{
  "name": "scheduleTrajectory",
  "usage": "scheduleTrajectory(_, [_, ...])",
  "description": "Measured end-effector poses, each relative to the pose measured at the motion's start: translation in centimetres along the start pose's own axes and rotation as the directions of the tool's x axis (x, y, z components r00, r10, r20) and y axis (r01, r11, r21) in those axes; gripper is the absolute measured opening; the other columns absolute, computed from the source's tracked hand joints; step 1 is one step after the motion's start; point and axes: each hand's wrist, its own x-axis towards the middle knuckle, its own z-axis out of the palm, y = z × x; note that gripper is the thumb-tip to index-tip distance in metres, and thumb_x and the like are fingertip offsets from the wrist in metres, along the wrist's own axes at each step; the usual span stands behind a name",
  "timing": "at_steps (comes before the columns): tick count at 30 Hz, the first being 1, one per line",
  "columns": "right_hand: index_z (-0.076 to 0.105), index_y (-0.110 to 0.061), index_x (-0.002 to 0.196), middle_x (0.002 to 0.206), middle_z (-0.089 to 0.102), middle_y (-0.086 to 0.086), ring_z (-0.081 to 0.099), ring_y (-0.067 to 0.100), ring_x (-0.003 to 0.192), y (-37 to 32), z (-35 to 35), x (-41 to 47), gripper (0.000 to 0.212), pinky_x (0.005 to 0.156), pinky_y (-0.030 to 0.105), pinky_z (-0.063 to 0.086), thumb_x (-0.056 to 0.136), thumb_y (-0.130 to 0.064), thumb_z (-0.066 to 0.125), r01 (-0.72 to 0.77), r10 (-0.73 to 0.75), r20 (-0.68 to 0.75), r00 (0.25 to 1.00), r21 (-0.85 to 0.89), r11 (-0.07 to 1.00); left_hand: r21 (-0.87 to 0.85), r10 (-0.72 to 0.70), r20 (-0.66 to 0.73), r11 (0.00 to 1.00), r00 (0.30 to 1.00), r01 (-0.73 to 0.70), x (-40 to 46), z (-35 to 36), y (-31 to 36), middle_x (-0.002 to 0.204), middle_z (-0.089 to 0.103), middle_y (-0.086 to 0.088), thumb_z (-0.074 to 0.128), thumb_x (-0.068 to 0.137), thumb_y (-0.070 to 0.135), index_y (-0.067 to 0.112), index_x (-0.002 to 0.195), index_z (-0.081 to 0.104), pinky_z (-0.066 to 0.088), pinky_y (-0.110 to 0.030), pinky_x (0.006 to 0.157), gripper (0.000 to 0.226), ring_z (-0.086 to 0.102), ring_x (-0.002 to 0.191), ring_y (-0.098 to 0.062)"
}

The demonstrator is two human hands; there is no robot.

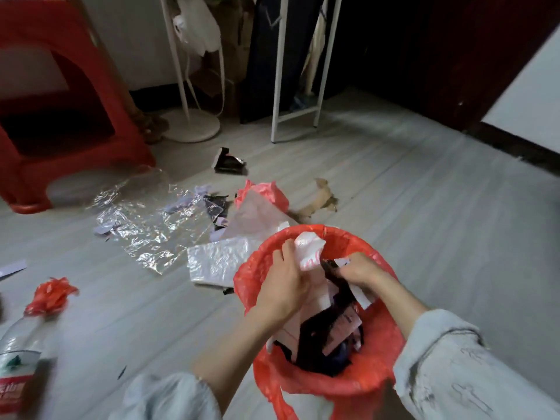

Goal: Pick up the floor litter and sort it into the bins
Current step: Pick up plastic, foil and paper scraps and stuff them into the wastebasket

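Both hands are over the red-lined bin (321,386), which sits close in front of the person. The left hand (285,286) curls its fingers around a crumpled white paper with pink marks (309,250), just above the far side of the bin. The right hand (360,271) pinches a dark strip with a white bit (336,268) over the middle of the bin. Inside the bin lie white papers and dark wrappers (327,331).

More litter is still on the floor past the bin: a white plastic sheet (218,262) right beside it, a shiny clear sheet (145,225) farther left, a red and white bag (260,204) just behind it, and a black wrapper (227,160) farther back. A red scrap (50,294) and a clear bottle (18,356) (red label, partly cut off) lie well left of the bin
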Motion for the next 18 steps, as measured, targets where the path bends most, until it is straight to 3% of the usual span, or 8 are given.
scheduleTrajectory(2, [0.068, -0.004, 0.089, 0.092, 0.058, 0.008, 0.058, 0.019, 0.092, -0.1, -0.1, -0.3, 0.024, 0.067, 0.024, 0.041, 0.088, -0.027, 0.06, 0.015, -0.015, 0.0, 1.0, 0.064, 0.998, 0.01, -0.009, 0.041, 1.0, 0.999, 0.009, -0.1, 0.4, 0.2, 0.131, 0.034, -0.016, 0.055, 0.086, 0.02, 0.014, 0.144, 0.011, 0.044, -0.042, 0.09, 0.074, 0.046, 0.115, -0.036])
scheduleTrajectory(4, [0.064, -0.002, 0.11, 0.106, 0.061, 0.013, 0.058, 0.026, 0.108, -0.7, -0.5, -0.2, 0.03, 0.078, 0.024, 0.041, 0.092, -0.024, 0.053, 0.013, -0.012, -0.017, 1.0, 0.084, 0.996, 0.051, -0.031, 0.054, 0.998, 0.998, 0.029, 0.1, 0.5, -0.1, 0.133, 0.032, -0.014, 0.061, 0.084, 0.029, 0.021, 0.147, 0.003, 0.046, -0.043, 0.091, 0.086, 0.044, 0.117, -0.034])
scheduleTrajectory(6, [0.064, -0.008, 0.104, 0.103, 0.06, 0.01, 0.058, 0.024, 0.097, -1.5, -0.9, -0.2, 0.025, 0.078, 0.027, 0.042, 0.096, -0.021, 0.044, 0.027, -0.025, -0.027, 0.999, 0.083, 0.996, 0.119, -0.026, 0.065, 0.993, 0.998, 0.018, 0.2, 0.6, -0.5, 0.134, 0.029, -0.011, 0.06, 0.083, 0.037, 0.026, 0.146, 0.005, 0.046, -0.044, 0.091, 0.085, 0.04, 0.121, -0.033])
scheduleTrajectory(8, [0.06, -0.01, 0.093, 0.094, 0.057, 0.011, 0.055, 0.023, 0.086, -2.1, -1.4, 0.1, 0.026, 0.071, 0.024, 0.037, 0.096, -0.019, 0.036, 0.018, -0.01, -0.086, 0.996, 0.1, 0.995, 0.216, 0.046, 0.035, 0.975, 0.998, -0.052, 0.1, 0.4, -0.4, 0.141, 0.024, -0.01, 0.055, 0.085, 0.039, 0.024, 0.145, 0.011, 0.045, -0.04, 0.091, 0.076, 0.034, 0.127, -0.03])
scheduleTrajectory(10, [0.059, -0.005, 0.101, 0.096, 0.059, 0.016, 0.056, 0.028, 0.091, -2.3, -1.8, 0.5, 0.029, 0.072, 0.025, 0.036, 0.096, -0.02, 0.035, -0.003, 0.026, -0.135, 0.99, 0.162, 0.987, 0.353, 0.174, -0.038, 0.924, 0.984, -0.149, 0.1, 0.0, -0.4, 0.141, 0.029, -0.013, 0.056, 0.084, 0.034, 0.016, 0.141, 0.023, 0.044, -0.037, 0.091, 0.069, 0.037, 0.123, -0.031])
scheduleTrajectory(14, [0.058, -0.011, 0.09, 0.083, 0.053, 0.01, 0.05, 0.024, 0.081, -2.6, -2.2, 0.2, 0.02, 0.067, 0.025, 0.036, 0.093, -0.023, 0.042, 0.024, -0.005, -0.144, 0.99, 0.127, 0.992, 0.584, 0.375, -0.117, 0.775, 0.92, -0.241, -0.3, -0.6, -0.7, 0.102, 0.053, -0.011, 0.07, 0.064, 0.021, 0.01, 0.119, 0.053, 0.046, -0.035, 0.066, 0.059, 0.043, 0.087, -0.027])
scheduleTrajectory(16, [0.056, -0.013, 0.074, 0.072, 0.052, 0.006, 0.049, 0.024, 0.076, -2.6, -2.0, -0.1, 0.023, 0.06, 0.026, 0.037, 0.093, -0.02, 0.044, 0.059, -0.041, -0.164, 0.986, 0.106, 0.993, 0.583, 0.336, 0.029, 0.759, 0.941, -0.29, -0.9, -0.7, -0.5, 0.094, 0.053, -0.01, 0.065, 0.072, 0.013, 0.01, 0.111, 0.054, 0.042, -0.037, 0.062, 0.04, 0.048, 0.082, -0.029])
scheduleTrajectory(18, [0.053, -0.017, 0.063, 0.061, 0.047, 0.0, 0.046, 0.022, 0.068, -2.8, -1.8, -0.3, 0.03, 0.052, 0.026, 0.034, 0.092, -0.018, 0.044, 0.127, -0.109, -0.163, 0.981, 0.104, 0.986, 0.567, 0.182, 0.249, 0.769, 0.951, -0.296, -1.4, -0.5, -0.7, 0.105, 0.054, -0.012, 0.046, 0.088, 0.013, 0.008, 0.116, 0.048, 0.038, -0.037, 0.069, 0.028, 0.055, 0.092, -0.032])
